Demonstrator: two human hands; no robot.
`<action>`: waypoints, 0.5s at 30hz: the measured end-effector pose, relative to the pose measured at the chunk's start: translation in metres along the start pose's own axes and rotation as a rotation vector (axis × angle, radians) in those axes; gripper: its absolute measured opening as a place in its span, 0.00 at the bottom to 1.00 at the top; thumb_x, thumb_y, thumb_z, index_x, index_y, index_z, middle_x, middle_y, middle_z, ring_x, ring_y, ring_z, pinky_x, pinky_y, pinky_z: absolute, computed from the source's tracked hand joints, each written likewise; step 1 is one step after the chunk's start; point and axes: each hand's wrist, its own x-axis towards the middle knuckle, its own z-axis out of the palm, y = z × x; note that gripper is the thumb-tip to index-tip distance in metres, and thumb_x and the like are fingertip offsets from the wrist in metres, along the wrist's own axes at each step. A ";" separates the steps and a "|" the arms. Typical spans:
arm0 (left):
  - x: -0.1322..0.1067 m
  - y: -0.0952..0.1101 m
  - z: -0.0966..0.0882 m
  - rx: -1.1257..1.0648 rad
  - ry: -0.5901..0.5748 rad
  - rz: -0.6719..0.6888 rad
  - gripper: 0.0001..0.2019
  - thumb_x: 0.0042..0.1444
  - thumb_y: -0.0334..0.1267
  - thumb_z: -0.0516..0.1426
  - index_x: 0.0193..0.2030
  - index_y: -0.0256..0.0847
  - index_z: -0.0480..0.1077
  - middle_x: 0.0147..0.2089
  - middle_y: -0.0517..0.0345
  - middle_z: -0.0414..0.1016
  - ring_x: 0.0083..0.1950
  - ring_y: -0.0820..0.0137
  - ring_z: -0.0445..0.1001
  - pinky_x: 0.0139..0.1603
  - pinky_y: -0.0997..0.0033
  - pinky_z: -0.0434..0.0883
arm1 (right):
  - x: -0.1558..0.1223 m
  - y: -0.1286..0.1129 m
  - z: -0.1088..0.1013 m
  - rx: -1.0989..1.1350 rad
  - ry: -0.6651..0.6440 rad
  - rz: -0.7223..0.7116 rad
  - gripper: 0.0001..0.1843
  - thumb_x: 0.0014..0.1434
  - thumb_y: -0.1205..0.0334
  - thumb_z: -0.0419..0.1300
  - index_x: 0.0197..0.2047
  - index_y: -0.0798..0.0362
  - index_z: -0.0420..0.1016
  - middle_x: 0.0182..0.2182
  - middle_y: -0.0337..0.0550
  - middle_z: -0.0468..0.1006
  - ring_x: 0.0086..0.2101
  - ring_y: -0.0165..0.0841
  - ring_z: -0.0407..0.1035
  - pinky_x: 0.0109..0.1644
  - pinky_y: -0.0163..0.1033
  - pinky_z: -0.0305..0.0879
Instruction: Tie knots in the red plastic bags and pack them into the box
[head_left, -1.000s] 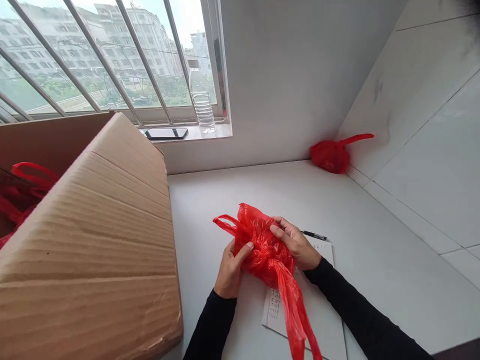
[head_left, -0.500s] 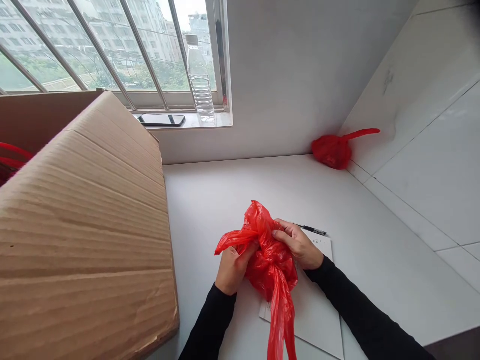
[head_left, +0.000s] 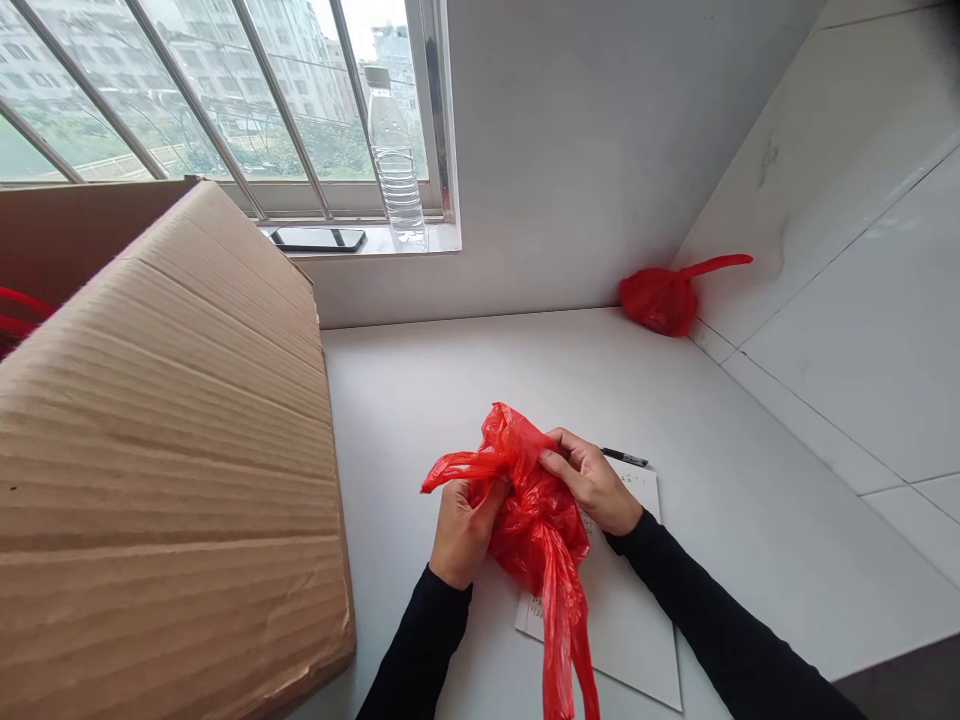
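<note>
A knotted red plastic bag (head_left: 536, 510) is between my hands over the white tabletop, its long handles trailing toward me. My left hand (head_left: 463, 530) pinches its left side, just below a loose red flap that sticks out leftward. On the other side, my right hand (head_left: 592, 482) grips the plastic near the top, thumb in front and fingers behind. What the bag contains is hidden. Partly under the bag and my right forearm lies a white notepad (head_left: 634, 620) with some writing on it. A black pen (head_left: 624, 457) rests at the pad's upper edge.
A large open cardboard box (head_left: 180, 460) stands at the left, with red plastic (head_left: 22, 312) inside. Another tied red bag (head_left: 660, 300) sits in the far right corner by the tiled wall. On the windowsill are a phone (head_left: 319, 240) and a water bottle (head_left: 396, 165).
My hands keep their hold on the red bag. Its top has spread a little wider, and the left flap has lifted slightly. The whole view has shifted a little.
</note>
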 end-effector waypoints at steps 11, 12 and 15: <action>-0.001 0.006 0.000 -0.079 -0.044 -0.050 0.12 0.51 0.46 0.66 0.35 0.39 0.77 0.31 0.56 0.77 0.32 0.64 0.73 0.33 0.68 0.69 | -0.002 -0.004 0.002 0.339 -0.045 0.098 0.09 0.60 0.53 0.62 0.37 0.49 0.74 0.33 0.40 0.77 0.34 0.36 0.71 0.42 0.40 0.68; -0.001 0.007 0.000 -0.089 -0.050 -0.053 0.13 0.50 0.46 0.66 0.35 0.39 0.77 0.31 0.56 0.77 0.32 0.64 0.73 0.33 0.68 0.69 | -0.002 -0.004 0.003 0.350 -0.056 0.102 0.09 0.60 0.53 0.61 0.37 0.49 0.74 0.34 0.40 0.77 0.34 0.36 0.72 0.42 0.40 0.68; -0.002 0.005 0.002 -0.087 -0.026 -0.025 0.10 0.49 0.44 0.67 0.30 0.39 0.76 0.26 0.58 0.74 0.31 0.66 0.72 0.33 0.69 0.69 | -0.003 -0.004 0.005 0.332 -0.091 0.097 0.11 0.62 0.52 0.61 0.42 0.49 0.73 0.37 0.41 0.78 0.35 0.35 0.72 0.42 0.39 0.68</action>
